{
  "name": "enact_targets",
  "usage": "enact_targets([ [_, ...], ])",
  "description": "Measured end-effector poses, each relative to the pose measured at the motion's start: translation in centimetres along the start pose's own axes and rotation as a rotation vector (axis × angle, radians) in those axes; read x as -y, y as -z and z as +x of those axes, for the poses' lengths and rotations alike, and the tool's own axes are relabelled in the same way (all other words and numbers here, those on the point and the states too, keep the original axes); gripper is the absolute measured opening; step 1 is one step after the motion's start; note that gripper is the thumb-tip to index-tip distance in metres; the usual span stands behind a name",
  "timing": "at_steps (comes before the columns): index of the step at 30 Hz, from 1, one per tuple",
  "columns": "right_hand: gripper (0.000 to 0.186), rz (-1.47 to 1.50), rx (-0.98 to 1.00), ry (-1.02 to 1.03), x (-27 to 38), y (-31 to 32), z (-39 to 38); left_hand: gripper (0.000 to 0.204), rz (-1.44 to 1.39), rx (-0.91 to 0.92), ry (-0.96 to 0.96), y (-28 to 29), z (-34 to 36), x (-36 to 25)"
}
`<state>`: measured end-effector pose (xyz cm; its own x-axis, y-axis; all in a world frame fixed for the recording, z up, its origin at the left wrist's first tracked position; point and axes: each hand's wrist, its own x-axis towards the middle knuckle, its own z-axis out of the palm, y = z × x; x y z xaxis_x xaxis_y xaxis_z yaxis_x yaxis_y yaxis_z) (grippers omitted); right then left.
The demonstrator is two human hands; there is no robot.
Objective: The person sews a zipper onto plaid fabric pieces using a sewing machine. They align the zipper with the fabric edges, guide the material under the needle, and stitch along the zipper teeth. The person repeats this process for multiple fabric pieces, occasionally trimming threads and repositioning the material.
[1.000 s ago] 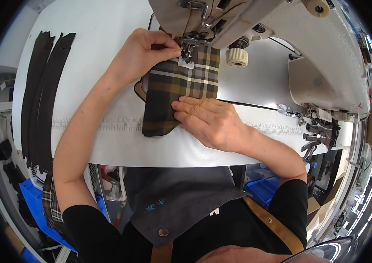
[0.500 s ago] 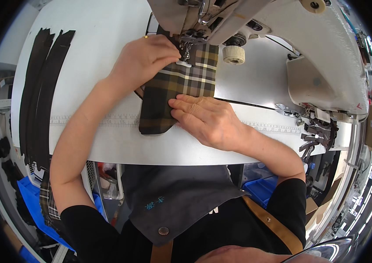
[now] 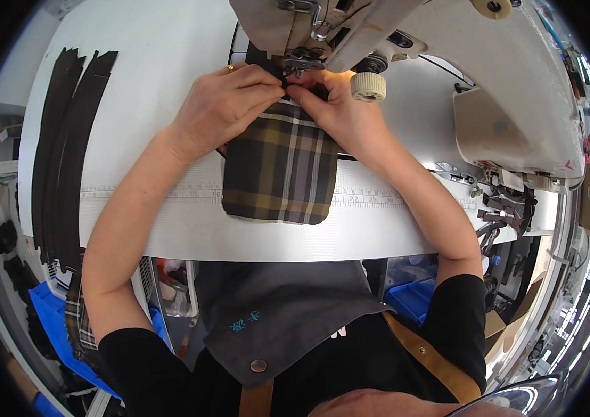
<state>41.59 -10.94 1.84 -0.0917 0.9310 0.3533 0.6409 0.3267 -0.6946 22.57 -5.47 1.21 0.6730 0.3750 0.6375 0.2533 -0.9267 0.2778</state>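
A piece of plaid fabric (image 3: 277, 170) in black, olive and white lies flat beneath the head of a sewing machine (image 3: 350, 35), its rounded near edge toward me. My left hand (image 3: 229, 104) pinches the fabric's far part just left of the presser foot (image 3: 298, 66). From the right, my right hand (image 3: 343, 115) meets it there, thumb and fingers closed on the same spot, close to the needle area. The fingertips of both hands almost touch. Exactly how the fabric is folded between them is hidden by the fingers.
Long black fabric strips (image 3: 66, 160) lie at the table's left. A ruler scale (image 3: 184, 189) runs across the white tabletop. Small metal clips or attachments (image 3: 507, 208) sit at the right edge. Blue bins (image 3: 410, 299) stand below the table, with more plaid fabric (image 3: 76, 316) hanging at the left.
My right hand has left the near part of the fabric and gone up to the presser foot beside my left hand. The fabric's near right part now lies spread out flat.
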Motion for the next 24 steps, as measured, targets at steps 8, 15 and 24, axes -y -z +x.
enact_targets([
  [8, 0.022, -0.064, 0.156, -0.151, 1.2, 0.6, -0.1, 0.011, -0.096, 0.044, 0.084, 0.2, -0.1, 0.4],
  [15, 0.02, -0.16, 0.077, 0.182, -1.1, 1.9, -1.4, 0.013, -0.051, 0.062, 0.068, 0.3, -0.2, 0.1],
  [24, 0.021, -0.23, 0.067, 0.32, -1.0, 1.7, -2.0, 0.013, -0.034, 0.044, 0.052, 0.1, -0.2, 0.1],
])
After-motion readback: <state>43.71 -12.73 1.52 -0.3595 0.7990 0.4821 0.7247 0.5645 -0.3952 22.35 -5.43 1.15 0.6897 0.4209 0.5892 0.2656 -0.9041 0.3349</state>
